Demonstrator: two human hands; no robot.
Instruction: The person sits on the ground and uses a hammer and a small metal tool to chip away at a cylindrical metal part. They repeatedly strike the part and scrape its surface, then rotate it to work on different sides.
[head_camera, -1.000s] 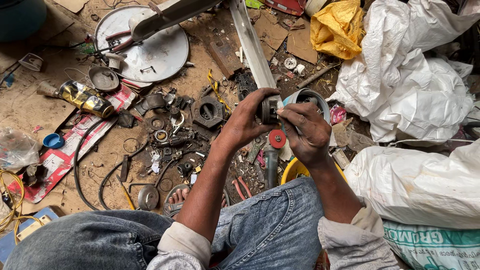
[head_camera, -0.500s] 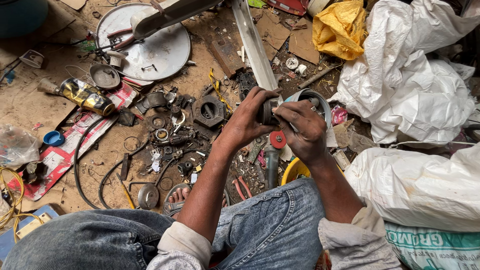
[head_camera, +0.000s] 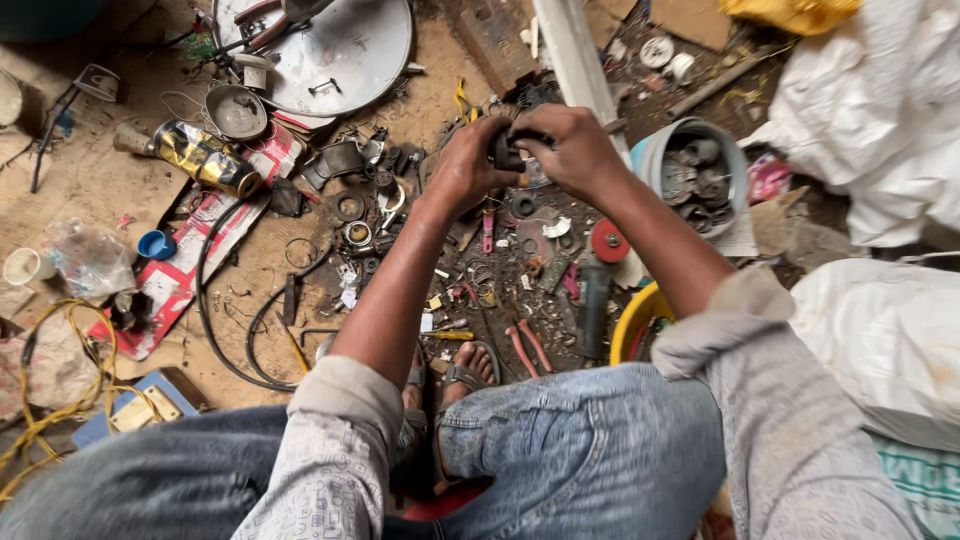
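Left hand and right hand both clamp one small dark part (scrap crowds the floor beneath, bucket just beside).

Round metal dish, white sacks

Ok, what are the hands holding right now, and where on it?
Both hands, left and right, grip a small dark part between them, one at each end; what the part is cannot be told.

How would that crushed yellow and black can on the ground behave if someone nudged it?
The can looks dented and thin-walled, so probably light and easy to shift. Lying on its side, it might roll a little, though the dents and the scrap around it would likely stop it.
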